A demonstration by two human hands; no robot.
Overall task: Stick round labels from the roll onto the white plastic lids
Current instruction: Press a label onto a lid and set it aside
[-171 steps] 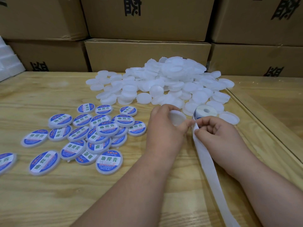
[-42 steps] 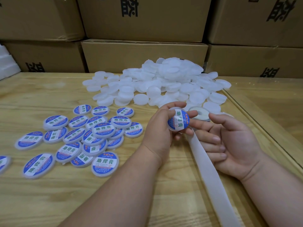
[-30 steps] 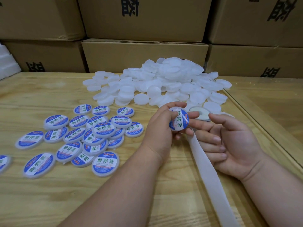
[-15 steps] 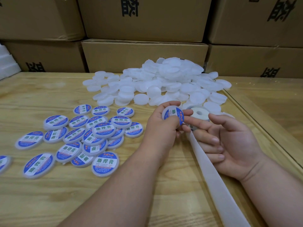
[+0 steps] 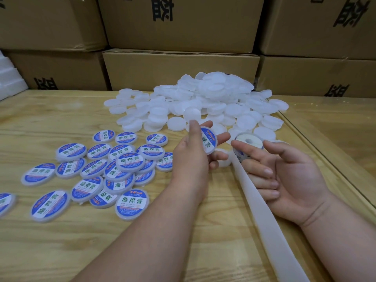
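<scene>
In the head view, the left hand [image 5: 191, 157] holds a labelled lid [image 5: 208, 140] on its fingers, tilted on edge just in front of the pile of white lids [image 5: 203, 100]. The right hand [image 5: 284, 176] lies palm up with relaxed fingers, holding nothing tightly; the label roll [image 5: 247, 142] stands just beyond its fingertips. A white backing strip [image 5: 262, 216] runs from the roll towards the camera, beside this hand. Left of the left hand, many labelled lids [image 5: 97, 171] lie on the wooden surface [image 5: 61, 251]. Cardboard boxes [image 5: 181, 68] stand behind the pile.
</scene>
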